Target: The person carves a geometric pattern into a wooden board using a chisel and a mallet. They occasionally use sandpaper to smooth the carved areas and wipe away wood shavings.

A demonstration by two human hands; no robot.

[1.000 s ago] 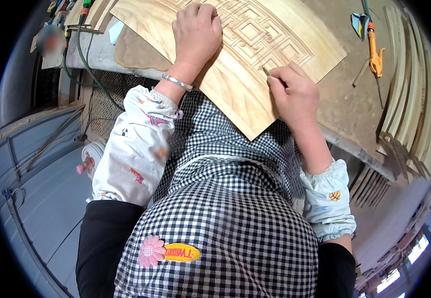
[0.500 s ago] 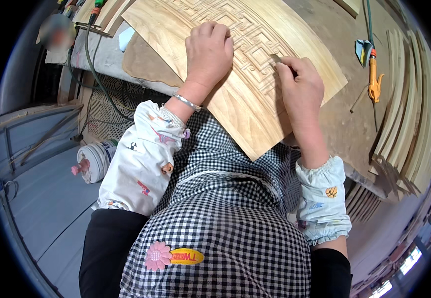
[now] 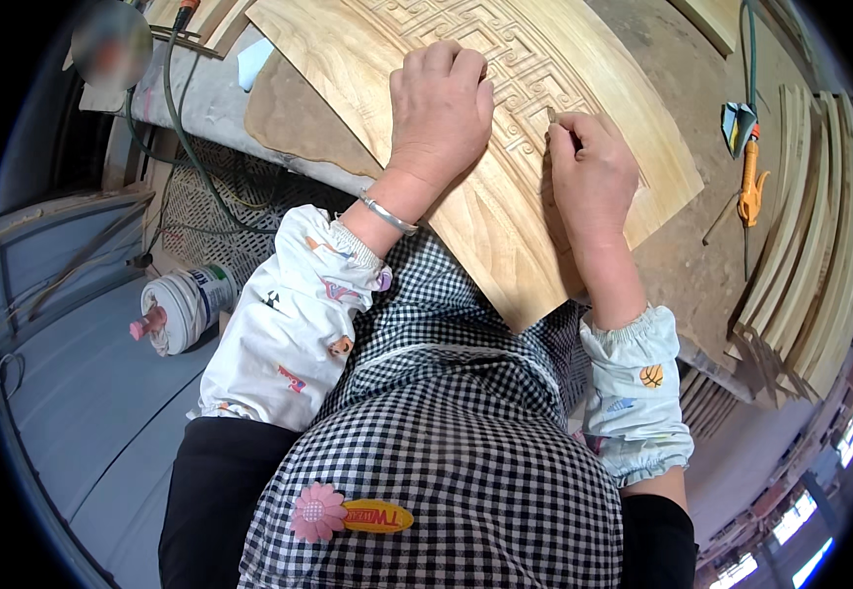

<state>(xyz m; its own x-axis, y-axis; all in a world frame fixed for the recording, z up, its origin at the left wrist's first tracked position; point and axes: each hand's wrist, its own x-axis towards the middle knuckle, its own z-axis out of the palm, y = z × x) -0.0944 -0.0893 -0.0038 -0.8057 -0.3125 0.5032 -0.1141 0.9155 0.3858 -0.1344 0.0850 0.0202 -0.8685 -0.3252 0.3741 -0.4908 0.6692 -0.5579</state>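
Observation:
A pale wooden panel (image 3: 490,236) lies at a slant on the workbench, its near corner reaching over the checked apron. Raised geometric fretwork (image 3: 505,69) runs along its middle. My left hand (image 3: 439,123) rests on the panel left of the carving, fingers curled under; whatever they hold, if anything, is hidden. Between the thumb and fingers of my right hand (image 3: 595,177) is a small thin brownish strip (image 3: 551,115), seen nearly edge-on against the carved lines. Its exact kind is too small to tell.
The workbench (image 3: 657,255) extends to the right, carrying an orange-handled air blow gun (image 3: 750,187) on a hose and a stack of curved wooden strips (image 3: 799,245). A white bucket (image 3: 186,309) stands below left. Hoses (image 3: 186,137) hang over the bench's left edge.
My right hand has shifted slightly up and left across the carving, and the strip has turned more edge-on. My left hand stays on the panel. The whole view has shifted a little.

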